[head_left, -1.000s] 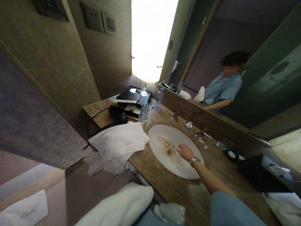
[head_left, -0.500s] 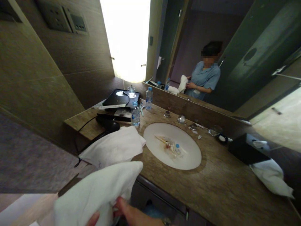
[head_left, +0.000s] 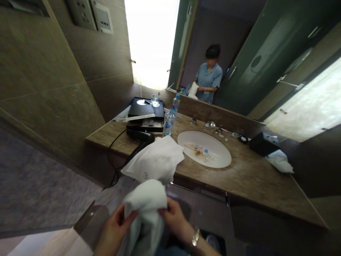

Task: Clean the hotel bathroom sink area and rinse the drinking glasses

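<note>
Both of my hands grip a white towel (head_left: pixel 146 206) low in the view, in front of the vanity counter (head_left: pixel 247 177). My left hand (head_left: pixel 114 227) clasps its left side and my right hand (head_left: pixel 174 217), with a wristwatch, pinches its right side. The towel is bunched and hangs down between them. A second white towel (head_left: pixel 157 160) lies spread on the counter's left part and droops over the front edge, just beyond my hands.
A white sink (head_left: pixel 221 160) holds a small bottle and litter. A black hair dryer (head_left: pixel 141 137) with cord, a black tray (head_left: pixel 146 108), water bottles (head_left: pixel 169 122), a black tissue box (head_left: pixel 262 144) and another crumpled towel (head_left: pixel 281 161) sit on the counter. The mirror shows a person in blue.
My right hand left the sink and joined the left on the white towel. I have stepped back from the counter, and the towel is now bunched between both hands.
</note>
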`<move>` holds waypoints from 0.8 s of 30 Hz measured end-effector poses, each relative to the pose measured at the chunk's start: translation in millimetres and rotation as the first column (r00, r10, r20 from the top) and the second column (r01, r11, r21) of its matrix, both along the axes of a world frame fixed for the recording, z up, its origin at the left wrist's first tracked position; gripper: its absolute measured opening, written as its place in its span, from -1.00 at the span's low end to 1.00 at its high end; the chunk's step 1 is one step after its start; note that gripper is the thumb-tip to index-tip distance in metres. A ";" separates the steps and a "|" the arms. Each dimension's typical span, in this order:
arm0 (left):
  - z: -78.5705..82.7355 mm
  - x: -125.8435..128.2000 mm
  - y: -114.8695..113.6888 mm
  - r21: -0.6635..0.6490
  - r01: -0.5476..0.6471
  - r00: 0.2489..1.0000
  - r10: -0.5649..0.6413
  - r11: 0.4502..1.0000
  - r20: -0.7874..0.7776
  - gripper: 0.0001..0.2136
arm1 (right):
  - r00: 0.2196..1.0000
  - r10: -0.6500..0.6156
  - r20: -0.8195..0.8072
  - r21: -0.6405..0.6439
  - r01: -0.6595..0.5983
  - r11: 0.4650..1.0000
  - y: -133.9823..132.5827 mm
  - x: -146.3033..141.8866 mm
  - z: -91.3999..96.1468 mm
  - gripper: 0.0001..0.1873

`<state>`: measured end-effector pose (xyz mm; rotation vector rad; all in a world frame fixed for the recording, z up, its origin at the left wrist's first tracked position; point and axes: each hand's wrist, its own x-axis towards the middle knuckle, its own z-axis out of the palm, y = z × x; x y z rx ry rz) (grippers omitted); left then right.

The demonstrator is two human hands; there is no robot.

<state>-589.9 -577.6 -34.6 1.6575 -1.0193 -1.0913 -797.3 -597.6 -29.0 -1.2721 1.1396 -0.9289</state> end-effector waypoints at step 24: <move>97.1 -140.3 -43.2 -0.148 0.503 0.799 -0.523 0.852 -0.296 -0.49 | 0.511 -0.628 -0.587 -0.641 0.182 0.746 96.3 -191.0 173.2 -0.73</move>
